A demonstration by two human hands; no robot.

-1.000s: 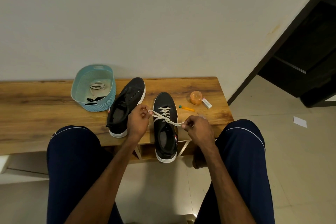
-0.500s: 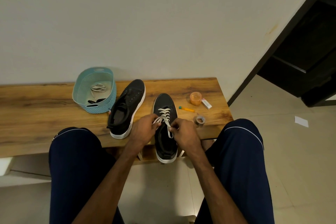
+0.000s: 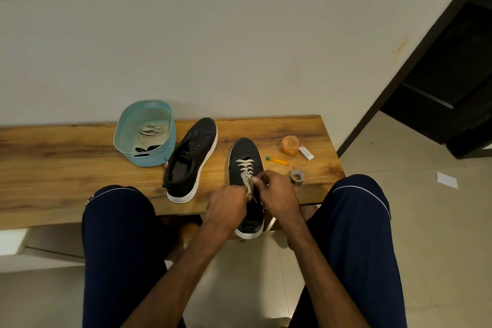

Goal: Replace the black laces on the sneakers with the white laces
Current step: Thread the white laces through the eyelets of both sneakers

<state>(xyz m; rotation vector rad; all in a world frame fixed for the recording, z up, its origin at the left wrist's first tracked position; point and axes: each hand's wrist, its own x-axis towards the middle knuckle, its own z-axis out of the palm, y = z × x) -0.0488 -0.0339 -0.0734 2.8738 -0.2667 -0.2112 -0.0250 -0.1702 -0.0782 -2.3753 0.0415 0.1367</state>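
— What do we see?
— Our left hand (image 3: 226,206) and right hand (image 3: 278,192) pinch the white lace (image 3: 246,169) over one black sneaker (image 3: 243,149).
— And beside it?
— An unlaced sneaker (image 3: 198,138), then a blue basket (image 3: 149,160).

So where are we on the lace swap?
Done: one sneaker carries a white lace across its front eyelets. In hand: left hand and right hand pinch its ends above the tongue. Left: the other sneaker sits unlaced; a spare lace waits in the basket.
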